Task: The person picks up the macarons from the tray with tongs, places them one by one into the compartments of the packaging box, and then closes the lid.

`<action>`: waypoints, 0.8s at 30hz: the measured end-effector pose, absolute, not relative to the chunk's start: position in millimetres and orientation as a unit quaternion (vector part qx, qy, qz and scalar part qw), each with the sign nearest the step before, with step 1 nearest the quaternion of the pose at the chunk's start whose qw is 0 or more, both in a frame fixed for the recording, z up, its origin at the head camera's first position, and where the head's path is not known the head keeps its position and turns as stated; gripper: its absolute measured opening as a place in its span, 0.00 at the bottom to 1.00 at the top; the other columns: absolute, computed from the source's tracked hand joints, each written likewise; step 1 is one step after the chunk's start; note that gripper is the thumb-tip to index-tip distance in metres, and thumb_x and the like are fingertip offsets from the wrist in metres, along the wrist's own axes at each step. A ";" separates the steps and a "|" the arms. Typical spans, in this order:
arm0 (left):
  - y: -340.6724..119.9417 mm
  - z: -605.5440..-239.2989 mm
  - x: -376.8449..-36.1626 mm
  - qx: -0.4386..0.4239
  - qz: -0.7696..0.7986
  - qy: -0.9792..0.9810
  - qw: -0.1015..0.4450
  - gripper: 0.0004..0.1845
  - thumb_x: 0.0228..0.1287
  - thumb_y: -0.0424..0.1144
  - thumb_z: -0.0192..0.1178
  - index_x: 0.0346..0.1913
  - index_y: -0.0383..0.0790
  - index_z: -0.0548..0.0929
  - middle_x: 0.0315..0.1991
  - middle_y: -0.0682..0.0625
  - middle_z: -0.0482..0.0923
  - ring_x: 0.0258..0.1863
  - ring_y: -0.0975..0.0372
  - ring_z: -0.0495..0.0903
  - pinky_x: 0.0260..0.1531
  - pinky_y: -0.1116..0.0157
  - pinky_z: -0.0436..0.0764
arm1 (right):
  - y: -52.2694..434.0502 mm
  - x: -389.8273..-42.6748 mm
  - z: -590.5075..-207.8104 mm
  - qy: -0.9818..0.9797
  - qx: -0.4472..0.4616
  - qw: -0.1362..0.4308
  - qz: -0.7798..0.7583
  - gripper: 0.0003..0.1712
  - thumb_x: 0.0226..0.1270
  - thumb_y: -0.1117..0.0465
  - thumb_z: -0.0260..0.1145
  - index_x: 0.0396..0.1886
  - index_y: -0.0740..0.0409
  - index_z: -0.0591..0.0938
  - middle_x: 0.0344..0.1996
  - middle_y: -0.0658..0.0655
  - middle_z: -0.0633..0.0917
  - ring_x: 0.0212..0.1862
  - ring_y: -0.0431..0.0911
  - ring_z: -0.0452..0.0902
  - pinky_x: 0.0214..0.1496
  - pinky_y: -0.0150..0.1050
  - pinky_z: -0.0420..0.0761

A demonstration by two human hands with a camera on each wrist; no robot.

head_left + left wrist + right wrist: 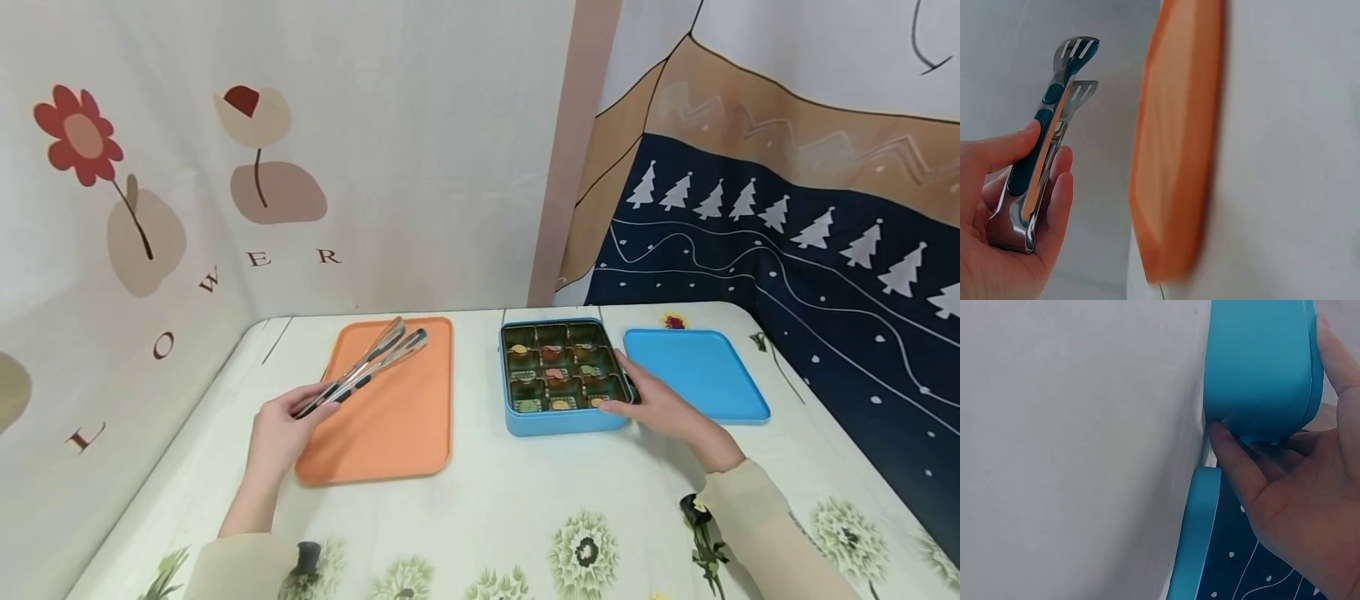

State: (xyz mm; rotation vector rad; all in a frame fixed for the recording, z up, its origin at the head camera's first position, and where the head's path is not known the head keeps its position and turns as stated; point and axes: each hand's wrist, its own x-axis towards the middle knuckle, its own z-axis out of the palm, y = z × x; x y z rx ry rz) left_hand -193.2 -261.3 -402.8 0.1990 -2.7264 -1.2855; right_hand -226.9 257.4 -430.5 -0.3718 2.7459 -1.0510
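Left hand [281, 429] holds metal tongs [365, 368] by the handle end, fingers curled round it, tips pointing far-right over the orange tray [390, 417] at the left of the bench [495, 500]. Right hand [660, 408] clasps the near-right corner of the blue compartment tin [562, 421], thumb and fingers wrapped on its wall. Blue lid [697, 375] lies just right of the tin.
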 end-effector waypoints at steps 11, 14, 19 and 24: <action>-297.4 -422.3 -178.7 0.114 -0.369 -0.922 0.039 0.28 0.64 0.53 0.67 0.62 0.42 0.81 0.55 0.41 0.84 0.36 0.83 0.72 0.34 0.71 0.72 | 258.9 -227.1 -431.3 0.923 -0.126 0.086 -0.353 0.58 0.68 0.45 0.66 0.81 0.61 0.40 0.79 0.72 0.44 0.77 0.72 0.40 0.71 0.73 0.52; -303.6 -426.4 -177.5 0.119 -0.363 -0.924 0.025 0.29 0.66 0.54 0.65 0.64 0.41 0.80 0.56 0.39 0.84 0.41 0.69 0.79 0.33 0.68 0.74 | 258.7 -227.2 -430.9 0.923 -0.127 0.086 -0.354 0.58 0.69 0.45 0.66 0.81 0.61 0.40 0.79 0.72 0.44 0.77 0.72 0.40 0.71 0.73 0.52; -311.6 -431.5 -176.2 0.130 -0.368 -0.920 -0.002 0.31 0.66 0.56 0.64 0.66 0.40 0.78 0.59 0.38 0.81 0.44 0.62 0.82 0.33 0.66 0.75 | 258.7 -227.3 -430.8 0.922 -0.128 0.086 -0.354 0.58 0.69 0.45 0.66 0.81 0.62 0.40 0.79 0.72 0.44 0.77 0.72 0.40 0.71 0.73 0.52; -315.5 -434.2 -176.1 0.129 -0.367 -0.921 -0.013 0.31 0.66 0.54 0.64 0.66 0.40 0.77 0.61 0.39 0.80 0.43 0.68 0.80 0.32 0.66 0.74 | 258.5 -226.9 -430.6 0.921 -0.129 0.087 -0.357 0.58 0.69 0.45 0.66 0.81 0.62 0.40 0.79 0.72 0.43 0.77 0.72 0.40 0.71 0.73 0.52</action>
